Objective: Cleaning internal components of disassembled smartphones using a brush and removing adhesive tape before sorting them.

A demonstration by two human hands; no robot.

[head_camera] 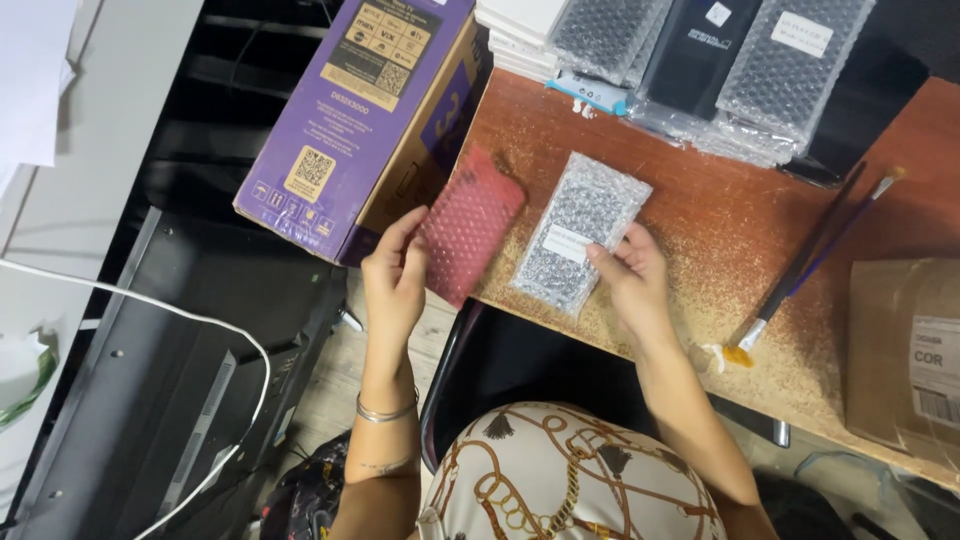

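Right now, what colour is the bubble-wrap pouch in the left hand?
Red bubble-wrap pouch, clearest in the head view.
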